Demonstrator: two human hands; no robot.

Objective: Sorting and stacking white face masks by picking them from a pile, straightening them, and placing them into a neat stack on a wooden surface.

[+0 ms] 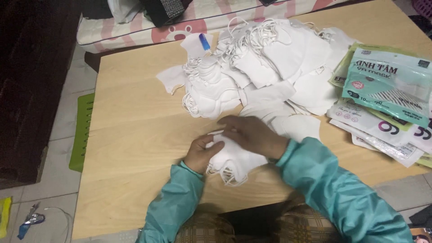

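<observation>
Left hand: the left hand [201, 153] rests at the near middle of the table [135, 135], its grip pinching the left edge of a small stack of white masks [236, 158].
Right hand: the right hand [253, 135] lies palm-down on top of the same stack, fingers [229, 122] flat and close together, pressing rather than pinching.
Small stack: on the table just in front of the person, ear loops trailing off its near edge.
Big pile: a heap of loose white masks [270, 67] covers the far middle of the table (a small blue piece [204, 41] sits on its left part).
Packets: printed plastic bags [387, 90], green and white, overlap at the right edge.
Sleeves: both arms in teal sleeves [333, 189].
</observation>
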